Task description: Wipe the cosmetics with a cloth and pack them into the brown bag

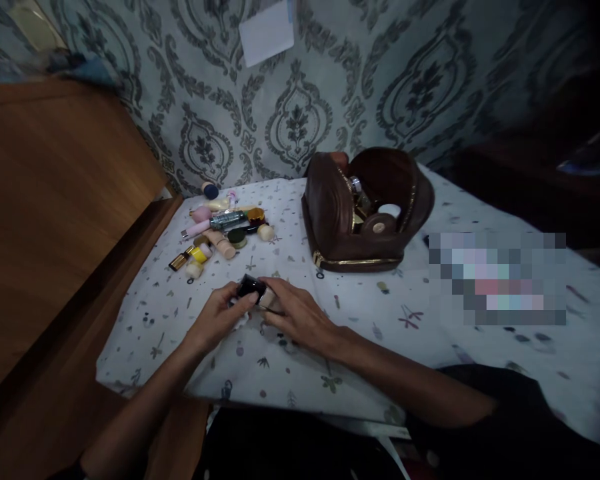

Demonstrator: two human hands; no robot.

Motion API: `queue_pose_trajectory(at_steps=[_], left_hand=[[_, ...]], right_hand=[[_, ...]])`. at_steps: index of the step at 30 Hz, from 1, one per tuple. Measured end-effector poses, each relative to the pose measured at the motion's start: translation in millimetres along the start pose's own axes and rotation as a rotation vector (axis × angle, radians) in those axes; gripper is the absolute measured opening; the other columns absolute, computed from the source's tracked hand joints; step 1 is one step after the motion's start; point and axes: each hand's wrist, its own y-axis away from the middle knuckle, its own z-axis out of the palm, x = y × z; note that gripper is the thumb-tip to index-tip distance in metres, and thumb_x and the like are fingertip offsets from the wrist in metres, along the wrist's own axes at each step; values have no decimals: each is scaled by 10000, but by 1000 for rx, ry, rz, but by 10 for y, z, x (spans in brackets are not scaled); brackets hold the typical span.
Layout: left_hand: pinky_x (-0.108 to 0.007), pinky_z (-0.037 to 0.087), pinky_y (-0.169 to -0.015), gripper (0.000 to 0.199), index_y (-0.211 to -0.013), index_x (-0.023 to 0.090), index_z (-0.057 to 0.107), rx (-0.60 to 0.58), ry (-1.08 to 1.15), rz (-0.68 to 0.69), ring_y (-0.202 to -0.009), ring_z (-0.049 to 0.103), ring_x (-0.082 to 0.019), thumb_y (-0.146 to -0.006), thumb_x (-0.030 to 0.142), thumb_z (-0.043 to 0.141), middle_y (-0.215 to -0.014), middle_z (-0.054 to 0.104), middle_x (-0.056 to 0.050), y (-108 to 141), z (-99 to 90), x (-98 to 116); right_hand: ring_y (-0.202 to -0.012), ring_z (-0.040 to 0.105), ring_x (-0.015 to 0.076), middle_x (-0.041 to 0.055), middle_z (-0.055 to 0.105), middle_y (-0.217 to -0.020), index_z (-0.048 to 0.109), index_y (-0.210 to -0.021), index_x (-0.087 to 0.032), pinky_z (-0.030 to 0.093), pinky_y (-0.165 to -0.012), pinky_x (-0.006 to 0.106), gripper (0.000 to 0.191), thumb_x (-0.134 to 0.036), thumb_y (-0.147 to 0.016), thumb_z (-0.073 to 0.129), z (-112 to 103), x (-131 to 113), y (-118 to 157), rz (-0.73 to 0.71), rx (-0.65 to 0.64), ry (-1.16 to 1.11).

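Observation:
Close to the table's front, both hands meet on a small bottle (269, 299) with a beige, glassy body and a black cap (250, 285). My left hand (219, 315) is closed on the black end, thumb lying across it. The fingers of my right hand (300, 313) wrap round the beige end. Something whitish shows under my left fingers, too unclear to name. Beyond my left hand lies a group of cosmetics, among them a beige tube (221, 244), a dark green round jar (237, 238) and a yellow-banded small bottle (200, 253).
A brown cosmetic bag (365, 213) stands unzipped at the back, with several items inside. To its right lies a blurred-out flat object (497, 280). The table (180, 353) has a patterned white cloth. A wooden cabinet (65, 200) borders the left; a patterned wall (300, 100) rises behind.

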Motion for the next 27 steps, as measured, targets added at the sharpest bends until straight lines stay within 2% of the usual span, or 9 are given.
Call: queue_pose_trajectory(at_steps=[6,11,15,18,20,23,27], left_hand=[[-261,384,-662,386,-655,176,556,61,-102,109,-698,474,-145,-822,520,604,-695,483,10,-43,84,122],[-256,382,-656,368,-636,176,564,85,-88,121,-688,470,-141,-814,494,616,-692,473,16,-63,123,130],[-257,398,-652,344,-683,168,619,124,-71,114,-692,493,-146,-823,483,612,-708,509,12,-62,181,87],[-287,446,-774,294,-837,169,690,129,-59,150,-829,572,-191,-805,458,650,-818,613,-17,-68,227,50],[-319,445,-882,298,-927,179,709,95,-54,198,-963,590,-228,-795,445,678,-918,657,-40,-90,223,14],[-337,442,-923,289,-920,192,716,9,-82,252,-1017,580,-253,-808,457,681,-939,655,-54,-145,137,-38],[-338,428,-986,295,-1035,236,722,-173,-170,294,-1109,544,-262,-844,452,663,-1084,641,-67,-191,-31,15]], right_hand=[[-1095,624,286,142,622,-1223,465,-1312,-180,508,-931,476,454,-168,-873,584,91,10,23,54,98,161],[-1061,630,310,154,631,-1178,462,-1290,-175,500,-929,525,446,-158,-862,587,123,26,29,72,128,258],[-1120,601,301,150,612,-1226,446,-1282,-174,478,-965,501,464,-134,-841,584,110,-9,19,126,110,141],[-1112,602,265,117,621,-1193,425,-1275,-191,484,-957,440,443,-170,-855,566,83,-79,11,160,155,-49],[-1087,607,249,113,616,-1172,404,-1290,-178,496,-931,408,470,-184,-847,562,42,-114,10,132,166,-149],[-1079,594,234,114,591,-1177,443,-1278,-160,496,-920,377,503,-187,-805,612,-83,-132,18,60,117,-199],[-1105,571,230,96,594,-1157,549,-1214,-179,470,-955,368,453,-321,-813,706,-359,-168,28,17,86,-198]])
